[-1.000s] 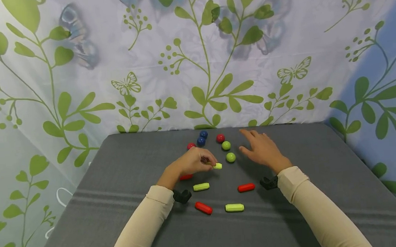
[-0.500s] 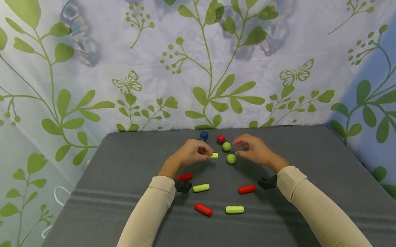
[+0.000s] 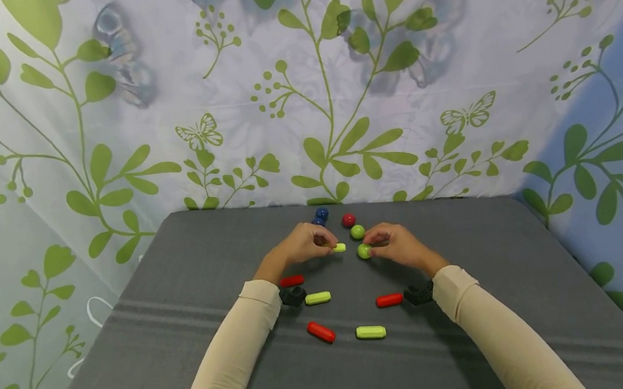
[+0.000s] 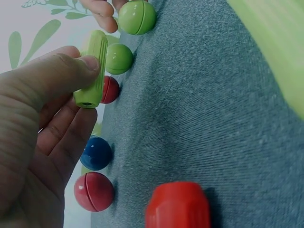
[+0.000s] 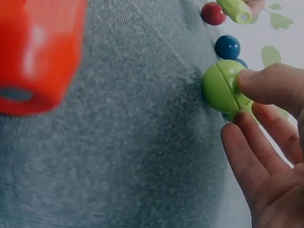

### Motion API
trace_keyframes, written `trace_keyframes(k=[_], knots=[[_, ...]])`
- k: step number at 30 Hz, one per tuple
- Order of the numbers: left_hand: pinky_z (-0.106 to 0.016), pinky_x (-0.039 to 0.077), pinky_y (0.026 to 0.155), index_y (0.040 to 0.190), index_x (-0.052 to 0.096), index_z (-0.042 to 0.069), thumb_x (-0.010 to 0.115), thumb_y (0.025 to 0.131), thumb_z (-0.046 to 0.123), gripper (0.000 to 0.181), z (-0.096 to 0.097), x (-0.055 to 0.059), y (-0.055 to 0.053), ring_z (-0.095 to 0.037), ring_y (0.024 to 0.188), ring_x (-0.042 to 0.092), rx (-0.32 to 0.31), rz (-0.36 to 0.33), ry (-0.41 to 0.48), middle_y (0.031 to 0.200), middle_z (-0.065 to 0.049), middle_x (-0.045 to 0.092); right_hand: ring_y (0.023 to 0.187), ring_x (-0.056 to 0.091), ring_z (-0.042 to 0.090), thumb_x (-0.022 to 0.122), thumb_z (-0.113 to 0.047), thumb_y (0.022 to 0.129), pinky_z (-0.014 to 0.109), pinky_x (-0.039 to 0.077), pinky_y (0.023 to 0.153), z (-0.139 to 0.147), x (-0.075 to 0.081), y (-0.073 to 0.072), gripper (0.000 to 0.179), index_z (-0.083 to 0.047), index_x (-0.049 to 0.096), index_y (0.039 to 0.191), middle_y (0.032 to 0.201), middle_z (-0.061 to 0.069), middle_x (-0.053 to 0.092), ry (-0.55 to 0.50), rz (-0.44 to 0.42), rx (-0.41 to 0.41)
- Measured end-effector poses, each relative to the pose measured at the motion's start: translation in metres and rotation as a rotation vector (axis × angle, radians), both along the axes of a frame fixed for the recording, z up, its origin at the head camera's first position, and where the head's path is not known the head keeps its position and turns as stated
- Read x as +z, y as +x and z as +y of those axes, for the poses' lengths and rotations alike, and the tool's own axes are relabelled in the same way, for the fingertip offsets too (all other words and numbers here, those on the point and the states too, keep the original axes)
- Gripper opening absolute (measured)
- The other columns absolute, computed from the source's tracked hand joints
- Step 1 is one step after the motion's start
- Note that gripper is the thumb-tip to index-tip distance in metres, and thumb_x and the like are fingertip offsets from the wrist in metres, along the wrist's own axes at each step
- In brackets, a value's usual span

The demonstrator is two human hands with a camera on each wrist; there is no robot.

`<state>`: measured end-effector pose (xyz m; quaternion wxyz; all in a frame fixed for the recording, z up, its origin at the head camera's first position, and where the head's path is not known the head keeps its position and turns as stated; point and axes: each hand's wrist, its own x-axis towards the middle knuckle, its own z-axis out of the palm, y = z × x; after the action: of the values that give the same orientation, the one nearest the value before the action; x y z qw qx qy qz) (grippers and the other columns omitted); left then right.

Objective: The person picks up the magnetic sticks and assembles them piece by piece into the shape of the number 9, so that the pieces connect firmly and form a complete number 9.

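Note:
My left hand pinches a yellow-green ridged plastic rod between thumb and fingers, raised over the table. To its right, my right hand has its thumb and fingertips on either side of a green ball with a seam around it, which sits on the cloth. Just behind that ball is a second green ball. Farther back lies a red ball. Beyond the left hand are two blue balls, and another red ball shows in the left wrist view.
Nearer on the grey cloth-covered table lie red rods and yellow-green rods. A leaf-patterned curtain hangs behind the table's far edge.
My right hand has come left and down, its spread fingers closing about the nearer green ball. The left hand has moved slightly away from me with the rod.

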<state>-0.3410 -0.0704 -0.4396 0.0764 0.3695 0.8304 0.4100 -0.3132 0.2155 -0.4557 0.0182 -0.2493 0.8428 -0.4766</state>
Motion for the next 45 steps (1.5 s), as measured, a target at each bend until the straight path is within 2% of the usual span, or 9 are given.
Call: trace_keyframes(k=[6, 12, 21, 31, 37, 45], knots=[[-0.024, 0.055, 0.080, 0.094, 0.078, 0.007, 0.079, 0.087, 0.000, 0.010, 0.001, -0.003, -0.001, -0.009, 0.090, 0.068, 0.000, -0.003, -0.004, 0.099, 0.000, 0.074, 0.103, 0.067, 0.031, 0.081, 0.001, 0.084, 0.038, 0.053, 0.086, -0.002, -0.002, 0.000, 0.022, -0.002, 0.075, 0.105, 0.117, 0.016, 0.069, 0.015, -0.060, -0.021], [-0.024, 0.055, 0.080, 0.095, 0.078, 0.010, 0.079, 0.088, 0.002, 0.010, 0.002, -0.003, 0.000, -0.008, 0.090, 0.067, 0.001, -0.007, -0.018, 0.100, 0.001, 0.074, 0.106, 0.067, 0.028, 0.081, -0.001, 0.085, 0.038, 0.054, 0.084, -0.007, -0.004, -0.003, 0.023, -0.007, 0.075, 0.106, 0.111, 0.008, 0.071, 0.062, -0.100, -0.025], [-0.023, 0.055, 0.080, 0.094, 0.078, 0.010, 0.078, 0.089, 0.003, 0.009, 0.001, -0.004, -0.001, -0.008, 0.090, 0.067, 0.019, -0.002, -0.029, 0.100, 0.001, 0.074, 0.106, 0.067, 0.031, 0.079, -0.001, 0.086, 0.037, 0.056, 0.072, -0.015, -0.003, -0.002, 0.023, -0.010, 0.070, 0.105, 0.112, 0.008, 0.069, 0.109, -0.088, 0.005], [-0.022, 0.054, 0.078, 0.093, 0.078, 0.010, 0.079, 0.088, 0.004, 0.007, 0.002, -0.011, -0.003, -0.008, 0.087, 0.066, 0.029, 0.047, -0.057, 0.097, 0.003, 0.073, 0.101, 0.068, 0.029, 0.078, -0.002, 0.086, 0.035, 0.056, 0.073, -0.024, -0.004, -0.002, 0.023, -0.008, 0.068, 0.106, 0.110, 0.009, 0.069, 0.031, -0.076, -0.025], [-0.022, 0.054, 0.077, 0.093, 0.078, 0.009, 0.079, 0.088, 0.004, 0.007, 0.004, -0.010, -0.002, -0.007, 0.085, 0.065, 0.033, 0.056, -0.073, 0.096, 0.003, 0.073, 0.095, 0.068, 0.028, 0.078, 0.002, 0.086, 0.031, 0.055, 0.071, -0.028, -0.005, -0.005, 0.023, -0.003, 0.066, 0.105, 0.105, 0.013, 0.069, -0.010, -0.051, 0.003], [-0.022, 0.053, 0.076, 0.092, 0.077, 0.010, 0.079, 0.089, 0.004, 0.007, 0.006, -0.008, 0.000, -0.007, 0.085, 0.064, 0.044, 0.064, -0.077, 0.098, 0.002, 0.072, 0.092, 0.069, 0.028, 0.078, 0.003, 0.086, 0.031, 0.055, 0.069, -0.033, -0.006, -0.006, 0.022, -0.003, 0.066, 0.103, 0.100, 0.012, 0.070, -0.016, -0.041, 0.018]])
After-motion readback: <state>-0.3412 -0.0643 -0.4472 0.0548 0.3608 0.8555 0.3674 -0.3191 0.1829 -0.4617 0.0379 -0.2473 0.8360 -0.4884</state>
